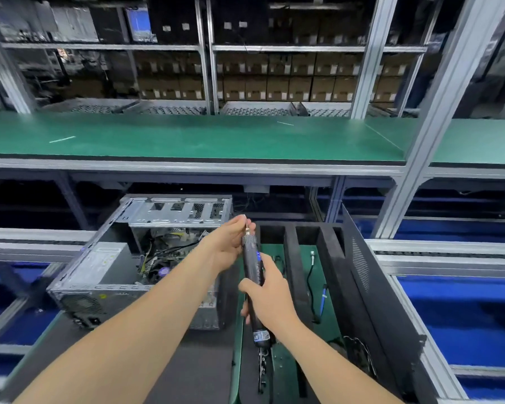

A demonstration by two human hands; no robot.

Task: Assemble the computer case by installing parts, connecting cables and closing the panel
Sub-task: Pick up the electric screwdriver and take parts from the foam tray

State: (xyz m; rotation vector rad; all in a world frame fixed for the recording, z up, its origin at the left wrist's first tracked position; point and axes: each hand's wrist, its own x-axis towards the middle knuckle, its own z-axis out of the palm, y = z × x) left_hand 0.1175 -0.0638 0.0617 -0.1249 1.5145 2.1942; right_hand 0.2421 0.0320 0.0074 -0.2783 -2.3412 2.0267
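An open computer case (105,275) lies on its side at the left, its power supply, cables and drive cage showing. My right hand (267,295) grips a black electric screwdriver (252,266) by its body and holds it upright, tip up, just right of the case. My left hand (231,243) reaches across and pinches the screwdriver's tip at the top. The black side panel (370,287) stands on edge at the right.
A black foam tray (296,275) with slots sits on a green mat under my right hand; it holds cables (322,298) and small parts. A green shelf (187,138) runs across above. Blue conveyor lanes (464,310) lie on both sides.
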